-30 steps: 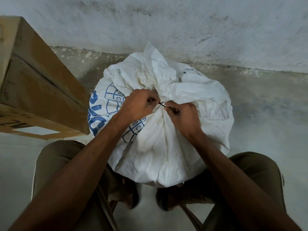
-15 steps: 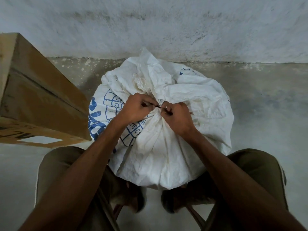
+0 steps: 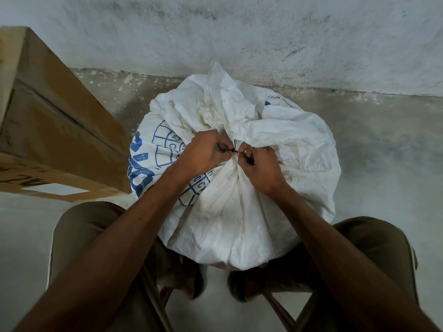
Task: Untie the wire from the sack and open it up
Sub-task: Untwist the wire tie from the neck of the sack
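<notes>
A full white woven sack [image 3: 239, 212] with blue print stands on the floor between my knees, its neck gathered and bound by a thin dark wire [image 3: 236, 146]. My left hand [image 3: 203, 152] pinches one end of the wire at the knot. From the other side my right hand [image 3: 260, 167] pinches the second end, a dark bit of it showing between its fingers. The two hands nearly touch at the knot. The sack's loose top [image 3: 215, 104] bunches up behind the hands.
A large brown cardboard box [image 3: 52, 130] stands close on the left, against the sack. A stained white wall [image 3: 239, 32] rises right behind the sack. Bare concrete floor [image 3: 383, 144] spreads to the right. My feet and chair legs are below the sack.
My hands have drawn closer together at the knot, so the stretch of wire visible between them has shortened. The sack stays tied.
</notes>
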A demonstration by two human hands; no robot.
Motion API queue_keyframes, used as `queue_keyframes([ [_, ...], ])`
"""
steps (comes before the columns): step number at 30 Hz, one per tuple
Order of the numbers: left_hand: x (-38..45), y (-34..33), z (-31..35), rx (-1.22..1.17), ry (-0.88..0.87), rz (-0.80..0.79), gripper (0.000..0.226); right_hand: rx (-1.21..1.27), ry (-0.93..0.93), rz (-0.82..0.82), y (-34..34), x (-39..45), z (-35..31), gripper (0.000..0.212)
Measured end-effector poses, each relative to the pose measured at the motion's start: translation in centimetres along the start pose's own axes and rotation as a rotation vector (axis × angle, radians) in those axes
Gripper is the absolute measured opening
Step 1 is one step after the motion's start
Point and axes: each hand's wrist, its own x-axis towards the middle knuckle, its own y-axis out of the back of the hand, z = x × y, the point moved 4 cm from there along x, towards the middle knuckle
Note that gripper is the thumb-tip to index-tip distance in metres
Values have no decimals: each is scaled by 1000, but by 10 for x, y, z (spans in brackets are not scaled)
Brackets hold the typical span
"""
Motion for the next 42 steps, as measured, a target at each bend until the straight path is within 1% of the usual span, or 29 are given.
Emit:
queue_keyframes([
  [4, 0, -4, 4, 81, -60, 8, 13, 52, -14, 25, 0, 0, -1, 27],
  [7, 4, -3, 6, 122, -110, -17, 15, 114, -30, 49, 2, 0, -1, 22],
  [10, 5, -2, 3, 128, -133, -23, 13, 209, -107, 60, 2, -1, 5, 19],
  [12, 4, -2, 3, 127, -139, 0, 13, 248, -146, 63, 3, -2, 9, 19],
  [15, 2, -3, 5, 128, -137, 22, 15, 256, -125, 87, 4, -2, 9, 14],
  [17, 1, -3, 8, 163, -170, 19, 18, 245, -97, 107, 3, -3, 11, 15],
  [20, 1, -1, 12, 194, -221, 40, 14, 185, -60, 106, 4, -2, 8, 24],
  [23, 3, -1, 14, 118, -157, 83, 9, 145, -30, 117, 9, 1, 2, 50],
  [24, 5, -2, 12, 75, -117, 95, 10, 134, -26, 121, 10, 1, 2, 51],
  [27, 8, -3, 7, -32, 12, 112, 11, 152, -27, 131, 10, 0, 3, 35],
  [29, 7, -3, 9, -39, 40, 113, 13, 171, -45, 142, 9, 0, 2, 29],
  [32, 1, 1, 16, 120, -70, 86, 11, 200, -71, 140, 8, -1, 1, 28],
  [34, -3, 2, 18, 134, -116, 99, 9, 219, -80, 129, 7, -2, 1, 25],
  [36, -4, 3, 15, 53, -51, 167, 9, 234, -80, 137, 7, -2, 1, 21],
  [38, -2, 4, 9, -31, 86, 247, 12, 256, -95, 136, 7, -1, 2, 17],
  [39, 0, 5, 5, -60, 143, 257, 14, 262, -102, 132, 6, 0, 3, 16],
  [40, 2, 6, 2, -77, 165, 241, 15, 267, -108, 132, 6, 0, 5, 15],
  [42, 2, 7, 6, -48, 85, 167, 13, 274, -118, 136, 6, 0, 9, 16],
])
